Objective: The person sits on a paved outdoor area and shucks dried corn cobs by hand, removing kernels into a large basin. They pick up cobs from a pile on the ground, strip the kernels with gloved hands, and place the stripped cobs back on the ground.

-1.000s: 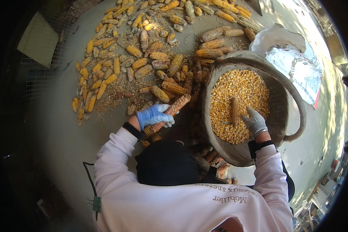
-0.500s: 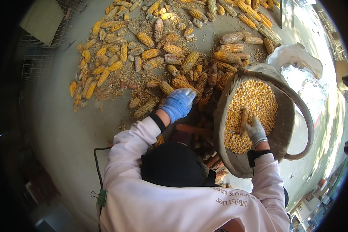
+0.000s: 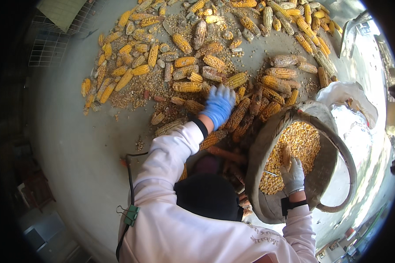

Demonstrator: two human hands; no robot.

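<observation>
Right hand (image 3: 293,176) pinches a tan corncob (image 3: 286,155); left hand's (image 3: 218,106) grip I cannot tell. Yellow ears (image 3: 187,87) crowd it; basket wall (image 3: 254,184) intervenes.

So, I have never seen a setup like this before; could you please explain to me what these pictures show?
Of course. There is no robot here, only a person whose two hands wear gloves. The pictures come from a wide fisheye camera on that person's head, looking down, so straight edges bend near the rim. Many corn ears lie across the grey floor. The left hand, gloved in blue, is over the pile; whether it grips an ear is hidden. The right hand, in a pale glove, is inside a basket of loose kernels. Its fingers are at a cob, though I cannot tell how firmly it is held.
</observation>
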